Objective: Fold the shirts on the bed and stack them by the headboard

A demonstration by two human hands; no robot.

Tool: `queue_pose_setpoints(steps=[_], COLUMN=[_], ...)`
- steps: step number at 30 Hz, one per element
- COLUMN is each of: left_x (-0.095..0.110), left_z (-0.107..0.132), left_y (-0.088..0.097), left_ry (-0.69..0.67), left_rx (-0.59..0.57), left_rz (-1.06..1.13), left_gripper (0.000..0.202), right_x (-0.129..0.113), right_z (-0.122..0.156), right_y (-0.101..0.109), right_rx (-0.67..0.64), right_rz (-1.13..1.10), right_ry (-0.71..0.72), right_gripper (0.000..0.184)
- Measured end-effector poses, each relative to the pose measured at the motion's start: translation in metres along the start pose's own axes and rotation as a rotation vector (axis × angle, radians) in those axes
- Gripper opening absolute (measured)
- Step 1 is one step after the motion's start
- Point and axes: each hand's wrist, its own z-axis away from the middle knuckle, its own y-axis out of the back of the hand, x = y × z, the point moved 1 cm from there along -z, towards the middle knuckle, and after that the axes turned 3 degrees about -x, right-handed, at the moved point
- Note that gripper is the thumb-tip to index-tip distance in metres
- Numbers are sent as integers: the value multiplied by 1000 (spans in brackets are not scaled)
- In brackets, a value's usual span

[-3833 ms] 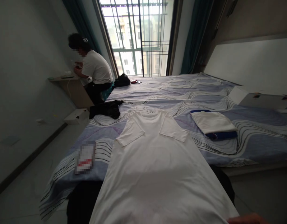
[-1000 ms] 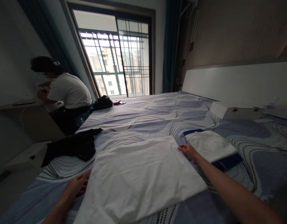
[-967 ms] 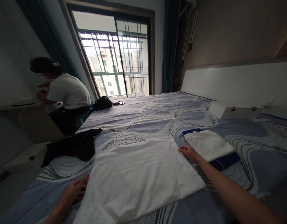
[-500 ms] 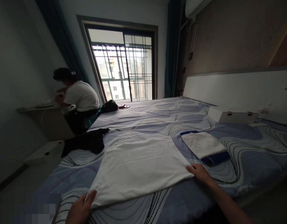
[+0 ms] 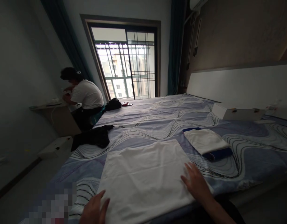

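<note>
Patterned bedding covers the bed [image 5: 162, 121], with a seated person [image 5: 84, 96] at ten o'clock and a black garment [image 5: 94, 138] nearer. Left hand [image 5: 95, 210], fingers spread flat, touches the near-left edge of the folded white cloth [image 5: 143, 177]. Right hand [image 5: 196, 183] lies flat and open on its near-right corner; a folded white-and-blue stack [image 5: 208, 144] sits at two o'clock.

I stood at the foot of a wide bed [image 5: 157, 121] covered in a grey-blue sheet with wavy dotted lines. Ahead of me a tall barred window [image 5: 128, 63] let in the only daylight, and dark teal curtains [image 5: 174, 46] hung on both sides of it. A pale headboard [image 5: 238, 85] ran along the brown wall to my right. By the dim left wall, a person in a white shirt [image 5: 84, 95] sat at a small shelf [image 5: 52, 104].
</note>
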Motion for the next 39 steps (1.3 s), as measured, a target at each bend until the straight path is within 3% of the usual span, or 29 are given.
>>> queue_pose_setpoints(steps=[3,5,7,9,18,23,26,30,34,39], left_x=[86,122,133,127,70,40,19,-11,-40,-67], left_z=[-49,-83,-113,-139,-214,-241,-252,-261,-256,-230], left_y=[-42,-72,-93,-102,-90,-80,-69,-52,-37,-19], left_ry=[-389,-498,-471,-409,-205,-113,-71,-6,51,100], left_rx=[-134,-311,-353,-329,-239,-215,-209,-202,-179,-101], left_rz=[-85,-199,-311,-372,-423,-411,-422,-451,-454,-454], left_gripper=[57,58,58,57,59,58,59,61,62,61], right_x=[-95,-139,-161,-164,-125,-103,-74,-13,52,98], right_z=[-22,-40,-61,-84,-178,-213,-226,-228,-214,-183], right_y=[-26,-44,-56,-63,-65,-66,-62,-50,-37,-32], right_rx=[-203,-340,-377,-370,-388,-387,-366,-312,-220,-134], right_rz=[-96,-105,-99,-85,11,54,83,133,165,103], right_ry=[269,377,415,415,342,290,211,95,12,77], right_gripper=[69,69,71,72,70,70,69,66,65,68])
